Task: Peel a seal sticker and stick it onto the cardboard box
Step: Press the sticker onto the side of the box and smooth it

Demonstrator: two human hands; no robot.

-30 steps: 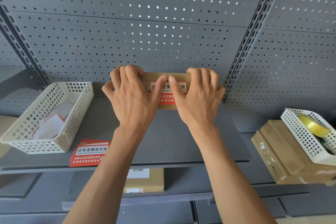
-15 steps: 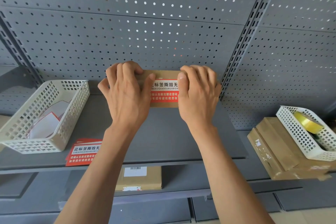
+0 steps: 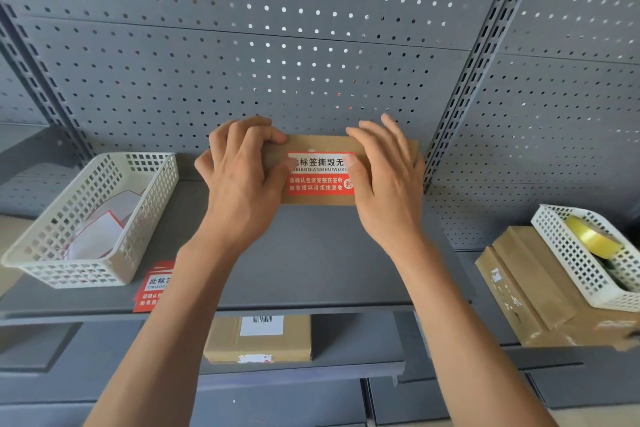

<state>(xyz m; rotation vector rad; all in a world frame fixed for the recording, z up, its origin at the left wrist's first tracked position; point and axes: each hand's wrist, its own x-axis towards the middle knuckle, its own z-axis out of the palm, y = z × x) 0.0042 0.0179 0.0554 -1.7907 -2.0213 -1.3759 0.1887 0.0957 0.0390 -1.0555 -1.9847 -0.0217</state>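
Note:
A flat brown cardboard box (image 3: 322, 144) lies on the grey shelf (image 3: 311, 263) against the pegboard. A red and white seal sticker (image 3: 317, 173) with printed characters lies flat on its top. My left hand (image 3: 242, 177) grips the box's left end, its thumb at the sticker's left edge. My right hand (image 3: 384, 180) rests on the box's right end, fingers spread and a little raised, its thumb pressing the sticker's right edge.
A white basket (image 3: 45, 253) with backing papers stands at the left, with a stack of red seal stickers (image 3: 156, 286) beside it. At the right, a white basket (image 3: 568, 253) with a tape roll (image 3: 592, 236) sits on cardboard boxes (image 3: 519, 284). A labelled box (image 3: 258, 340) lies on the lower shelf.
My thumbs have slid apart from the sticker's middle to its left and right edges, uncovering more of it. My right fingers have lifted and spread.

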